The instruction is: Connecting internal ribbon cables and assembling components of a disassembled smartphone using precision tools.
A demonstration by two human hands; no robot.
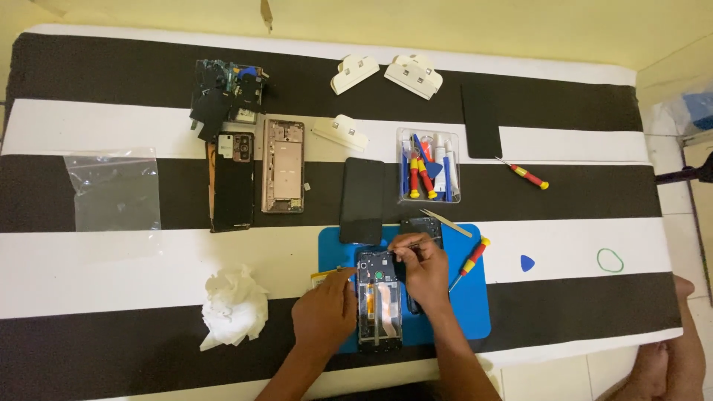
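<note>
An opened phone (379, 301) with its back off lies on a blue mat (475, 304) at the table's near edge. My left hand (324, 310) rests on the phone's left side, fingers touching its frame. My right hand (422, 269) is over the phone's upper right corner, pinching thin metal tweezers (416, 239) whose tip points at the top of the phone. A yellowish strip (327, 276) lies just left of the phone near my left fingers.
A red-and-yellow screwdriver (471, 261) and second tweezers (449, 222) lie on the mat. Behind are a black panel (362, 199), a clear tool box (428, 166), two more opened phones (283, 166), white clamps (353, 73), a plastic bag (115, 191), crumpled tissue (234, 306), blue pick (526, 262).
</note>
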